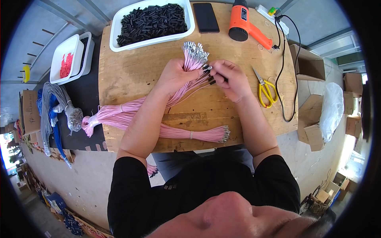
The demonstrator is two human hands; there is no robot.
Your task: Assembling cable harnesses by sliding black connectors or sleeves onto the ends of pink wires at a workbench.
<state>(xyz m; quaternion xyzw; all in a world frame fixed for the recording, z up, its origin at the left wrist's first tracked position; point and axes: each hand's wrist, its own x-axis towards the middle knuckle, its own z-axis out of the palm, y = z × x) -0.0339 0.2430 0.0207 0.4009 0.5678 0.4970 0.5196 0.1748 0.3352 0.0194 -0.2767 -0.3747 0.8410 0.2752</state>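
Note:
My left hand (pixel 177 75) is closed around a bundle of pink wires (pixel 191 63), their silvery metal terminals (pixel 195 51) fanned out above the fist. Close beside it on the right, my right hand (pixel 232 79) is curled, with a short black sleeve (pixel 226 79) showing between its fingers. Its fingertips meet the end of a wire by my left thumb, where black and silver show; the exact contact is too small to make out. Some wires below the hands carry black sleeves (pixel 212 80) on their ends. A second tied bundle of pink wires (pixel 198 134) lies along the near table edge.
On the wooden table (pixel 127 75) stand a white tub (pixel 112 39) of black sleeves, a phone (pixel 206 18), an orange heat gun (pixel 244 25) with a black cord, and yellow-handled scissors (pixel 266 92). Leftward are a tub of red pieces (pixel 66 65) and grey cables (pixel 51 95).

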